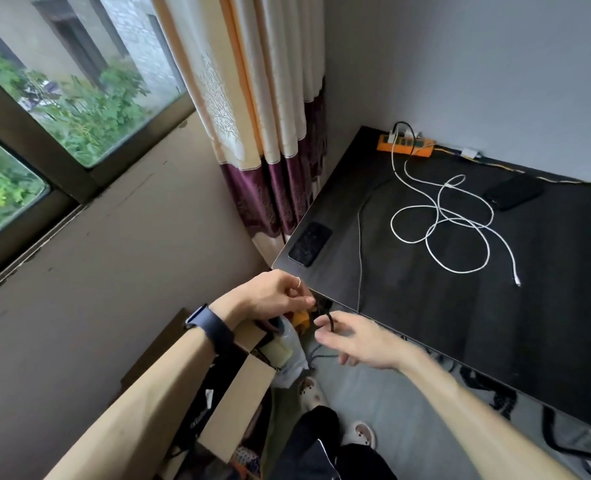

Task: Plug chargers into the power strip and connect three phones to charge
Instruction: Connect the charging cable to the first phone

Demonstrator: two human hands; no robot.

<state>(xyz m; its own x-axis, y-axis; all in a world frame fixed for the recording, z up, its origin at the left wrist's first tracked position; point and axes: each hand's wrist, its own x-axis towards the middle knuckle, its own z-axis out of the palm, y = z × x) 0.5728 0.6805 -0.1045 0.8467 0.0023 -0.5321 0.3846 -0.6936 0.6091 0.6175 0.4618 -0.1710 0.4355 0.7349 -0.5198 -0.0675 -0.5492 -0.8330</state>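
1. Head view, room: we see a corner of a room. A window (44, 126) with a dark frame fills the upper left and shows green foliage outside. A curtain (259, 109), cream and orange with a purple lower band, hangs between the window and the bench. The walls are plain grey.
2. Head view, surface: the bench (495, 323) has a dark, matte top with a light edge. Its far side stands against the wall.
3. The orange power strip (406, 145) lies at the far left corner of the bench, close to the wall. Chargers with a black and a white lead are plugged into its left end.
4. A white cable (439, 220) runs from the strip and lies in loose loops on the middle of the bench; its free connector rests to the right of the loops.
5. One dark phone (310, 243) lies flat near the left edge of the bench. A second dark phone (514, 191) lies near the wall, right of the loops.
6. The left hand (276, 294), with a dark band on its wrist, is pinched shut on a small dark item at the near corner of the bench; we cannot tell what the item is.
7. The right hand (356, 341) holds a thin black cable (329, 322) between thumb and forefinger; the other fingers are loosely spread.
8. Below the hands, an open cardboard box (238, 393) stands on the floor.
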